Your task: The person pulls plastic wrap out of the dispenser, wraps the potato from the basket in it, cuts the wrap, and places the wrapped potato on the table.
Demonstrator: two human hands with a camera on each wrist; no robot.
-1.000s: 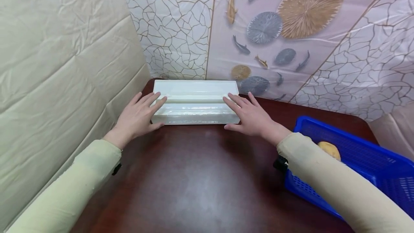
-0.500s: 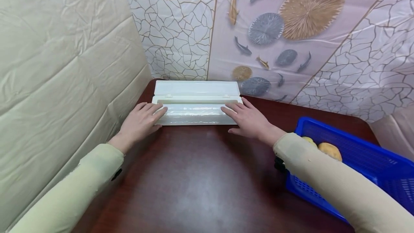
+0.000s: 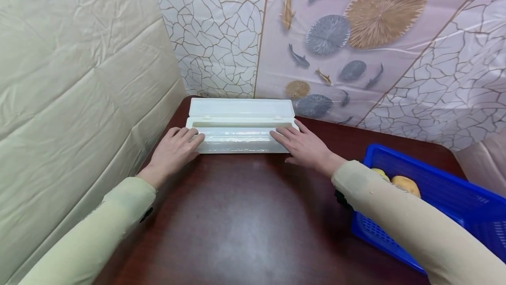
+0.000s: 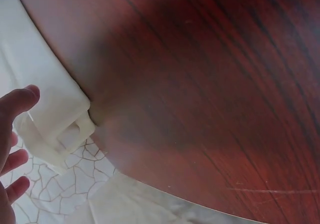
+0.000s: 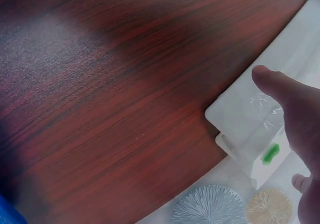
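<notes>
A long white cling film dispenser lies at the far end of the table, its lid folded back against the wall side. Shiny clear film stretches over its front part. At the dispenser's left end rests my left hand, fingers slightly bent over the top. My right hand lies over the right end with its fingers extended. In the left wrist view, the left thumb overlaps the dispenser's white end. From the right wrist, the right thumb shows above the film, near a green mark on the dispenser's end.
A blue plastic basket stands on the right, partly under my right sleeve, with yellowish round items inside. The dark red-brown table is bounded by a cream padded wall on the left and patterned cloth behind.
Both hands have drawn back a little toward me, uncovering the dispenser's inner slot and hinge line. The left fingers have bent slightly more. The dispenser stays in place.
</notes>
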